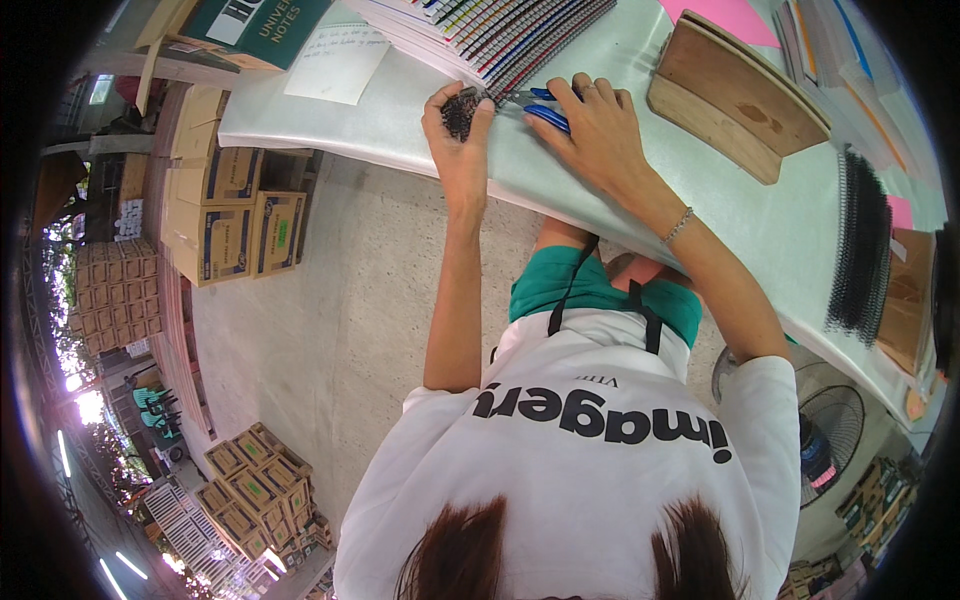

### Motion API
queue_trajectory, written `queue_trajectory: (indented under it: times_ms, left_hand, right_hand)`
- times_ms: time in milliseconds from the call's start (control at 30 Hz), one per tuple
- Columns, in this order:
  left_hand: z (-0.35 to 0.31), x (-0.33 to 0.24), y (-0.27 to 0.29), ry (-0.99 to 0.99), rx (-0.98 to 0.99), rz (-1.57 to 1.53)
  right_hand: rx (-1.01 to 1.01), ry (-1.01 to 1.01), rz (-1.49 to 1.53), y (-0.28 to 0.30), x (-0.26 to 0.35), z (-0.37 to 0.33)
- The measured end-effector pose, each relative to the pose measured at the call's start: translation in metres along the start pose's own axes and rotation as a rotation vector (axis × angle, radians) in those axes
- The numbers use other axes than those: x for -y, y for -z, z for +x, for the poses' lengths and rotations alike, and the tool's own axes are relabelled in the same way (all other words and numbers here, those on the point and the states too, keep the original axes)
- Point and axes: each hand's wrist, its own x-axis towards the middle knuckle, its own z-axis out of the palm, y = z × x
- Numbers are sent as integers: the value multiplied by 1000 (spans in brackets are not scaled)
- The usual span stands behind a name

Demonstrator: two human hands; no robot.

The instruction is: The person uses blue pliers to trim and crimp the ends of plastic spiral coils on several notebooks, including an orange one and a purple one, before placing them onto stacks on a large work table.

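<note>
My left hand [460,140] is at the table's near edge, its fingers curled around a clump of dark, curly bits [459,114] that look like coil offcuts. In my right hand [603,130] is a pair of blue-handled cutting pliers [548,117]. Their jaws point left, toward my left thumb and the corner of the notebooks. Just beyond both hands lies a stack of spiral-bound notebooks [420,38], fanned so that their coils form slanted rows. The exact contact between jaws and coil is too small to make out.
The pale-covered table [740,220] carries a wooden angled stand [730,95], a bundle of black coils [862,245], a handwritten sheet [338,62] and a green box [250,30]. Cardboard cartons [215,225] are stacked on the left. A floor fan [832,430] stands behind on the right.
</note>
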Motion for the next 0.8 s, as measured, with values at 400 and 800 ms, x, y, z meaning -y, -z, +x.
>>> queue_trajectory:
  times_ms: [400, 800]
  left_hand:
    - [2, -7, 2, -256, 0, 438]
    - [-1, 0, -4, -293, -78, 408]
  right_hand:
    - [-32, 25, 18, -8, 1, 5]
    - [24, -31, 37, -9, 4, 2]
